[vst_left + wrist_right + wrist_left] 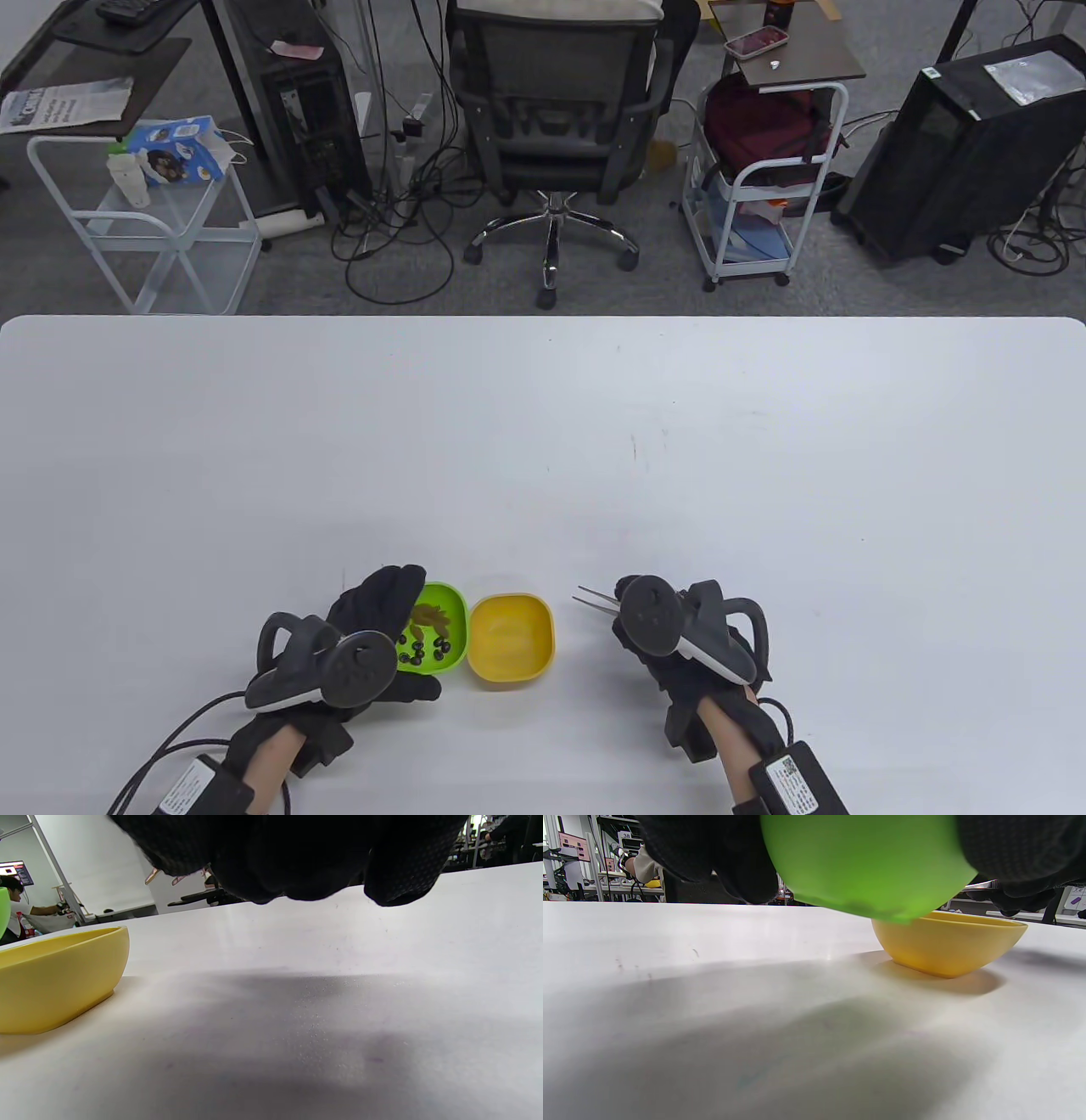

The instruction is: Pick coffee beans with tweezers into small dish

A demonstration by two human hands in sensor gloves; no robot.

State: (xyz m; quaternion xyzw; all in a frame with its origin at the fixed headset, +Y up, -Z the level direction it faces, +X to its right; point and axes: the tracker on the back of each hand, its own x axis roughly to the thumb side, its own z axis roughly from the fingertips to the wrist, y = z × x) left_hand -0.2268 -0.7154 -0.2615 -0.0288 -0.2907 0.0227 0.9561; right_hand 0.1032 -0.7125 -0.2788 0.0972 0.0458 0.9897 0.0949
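A green dish [441, 632] with several dark coffee beans [420, 649] sits near the table's front edge. My left hand [373, 637] grips it around its left side; in the left wrist view the dish [865, 861] is between my fingers [729, 861] and lifted off the table. An empty yellow dish [512, 637] stands right beside it, also in the left wrist view [946, 942] and right wrist view [55, 980]. My right hand [653, 628] holds metal tweezers [594, 600], tips pointing left toward the yellow dish, a little apart from it.
The white table [543, 441] stretches far back. Beyond its far edge stand an office chair [551, 127], two wire carts [764, 187] and computer towers [959, 153].
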